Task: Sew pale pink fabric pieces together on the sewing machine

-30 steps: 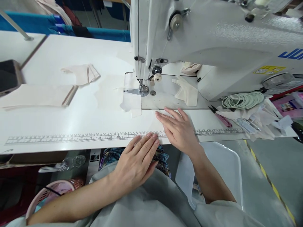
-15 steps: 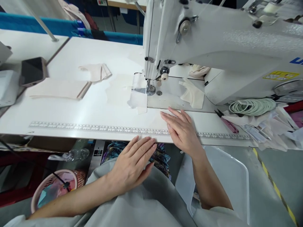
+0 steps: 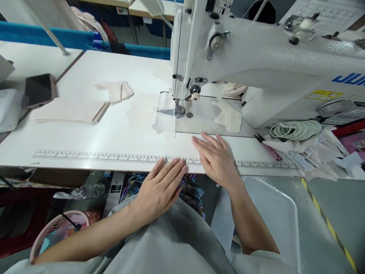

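Long ruler strip with black graduations runs from 9 to 3 o'clock along the near edge of the smooth white tabletop, under both my hands. My left hand is palm down, three fingers lying close together, the little finger a bit apart, with their tips over the strip near the table's edge. My right hand, at 2 o'clock from the left and well clear of it, lies palm down with loosely spread fingers, covering part of the graduations and pointing at 11 o'clock. Neither is clenched on anything I can see; what lies beneath the palms I cannot tell.

From my right hand, the metal presser foot of the white sewing machine is at 11 o'clock, with a thin white cut piece just left of it. A cream fabric piece lies just past 12, pink-handled snips at 3, and a coil of pale green cord at 2.

From my left hand, a flat stack of pale pink cloth sits at 10, a dark-screened phone beyond it, and a smaller pale pink cut piece at 11.
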The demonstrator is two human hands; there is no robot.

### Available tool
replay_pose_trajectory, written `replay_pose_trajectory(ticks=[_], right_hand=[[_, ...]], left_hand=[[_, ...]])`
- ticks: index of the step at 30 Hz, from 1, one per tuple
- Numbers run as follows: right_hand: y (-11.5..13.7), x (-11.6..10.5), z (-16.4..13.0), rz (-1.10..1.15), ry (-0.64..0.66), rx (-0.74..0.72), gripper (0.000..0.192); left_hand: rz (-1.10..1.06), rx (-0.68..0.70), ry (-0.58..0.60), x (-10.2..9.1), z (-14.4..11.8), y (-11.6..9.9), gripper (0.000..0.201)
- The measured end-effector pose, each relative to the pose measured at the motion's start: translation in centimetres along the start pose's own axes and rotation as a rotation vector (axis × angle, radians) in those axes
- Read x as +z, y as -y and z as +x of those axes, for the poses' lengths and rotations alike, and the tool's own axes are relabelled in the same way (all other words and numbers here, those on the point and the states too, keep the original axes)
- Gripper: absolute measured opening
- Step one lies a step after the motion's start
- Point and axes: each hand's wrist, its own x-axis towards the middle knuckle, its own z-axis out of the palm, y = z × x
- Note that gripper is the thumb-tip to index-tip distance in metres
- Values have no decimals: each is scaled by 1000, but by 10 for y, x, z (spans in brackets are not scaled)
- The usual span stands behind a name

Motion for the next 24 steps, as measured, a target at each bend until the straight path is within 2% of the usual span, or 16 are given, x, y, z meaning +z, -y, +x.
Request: replay_pose_trajectory(ticks=[5,9,14,18,24], right_hand=[[4,-6,-2,50,-24,-48,43],[13,-9,-9,75,8,-129,48],[20,-5,-16,13,17,-144,46],[22,-3,-16,43,-8,-147,32],[27,-1,-13,144,-67,-111,19]], left_hand=[[-70,-32,-65,2,1,4,63],[-108,-32,-121,4,0,8,62],[-155,-19,-150,4,-1,18,43],[-251,-4,-167,0,2,26,25],[-395,-58,-161,-7,10,33,16]])
